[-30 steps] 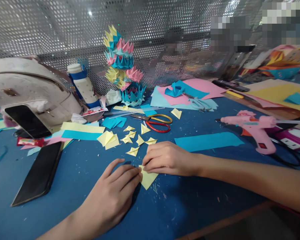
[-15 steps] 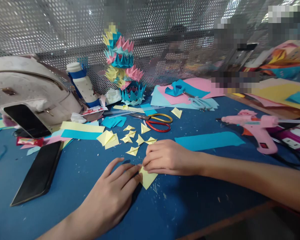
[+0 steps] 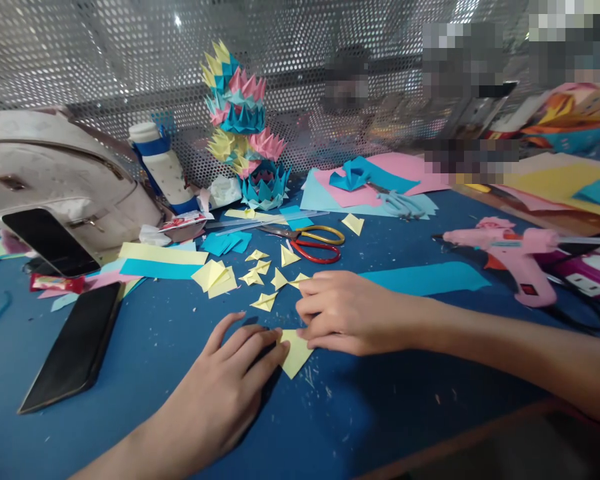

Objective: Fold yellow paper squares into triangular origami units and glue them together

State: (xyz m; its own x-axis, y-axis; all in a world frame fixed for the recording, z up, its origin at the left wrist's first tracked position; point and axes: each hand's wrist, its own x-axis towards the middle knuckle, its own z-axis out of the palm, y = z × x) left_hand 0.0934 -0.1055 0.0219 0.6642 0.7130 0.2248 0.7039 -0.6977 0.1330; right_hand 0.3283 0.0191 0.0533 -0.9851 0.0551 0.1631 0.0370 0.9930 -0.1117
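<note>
A small yellow paper triangle [image 3: 295,355], point toward me, lies flat on the blue table. My left hand [image 3: 240,373] holds down its left corner with thumb and fingertips, while the little-finger side arches up. At the upper right corner, my right hand [image 3: 353,313] has its fingers curled in and pinches the paper's edge. Just beyond the hands are several folded yellow paper points [image 3: 264,301] and a stack of yellow squares [image 3: 215,277]. Scissors [image 3: 315,242] with one yellow and one red handle rest behind them.
Two phones, one lying flat [image 3: 75,353] and one leaning [image 3: 50,240] on a white backpack [image 3: 60,173], occupy the left. A tiered folded-paper tower [image 3: 265,183] stands at the back. A blue strip [image 3: 430,279] and pink glue gun [image 3: 520,257] are on the right.
My right hand has slid slightly right along the paper's top edge, uncovering more of the yellow triangle. My left hand stays nearly in place on its corner.
</note>
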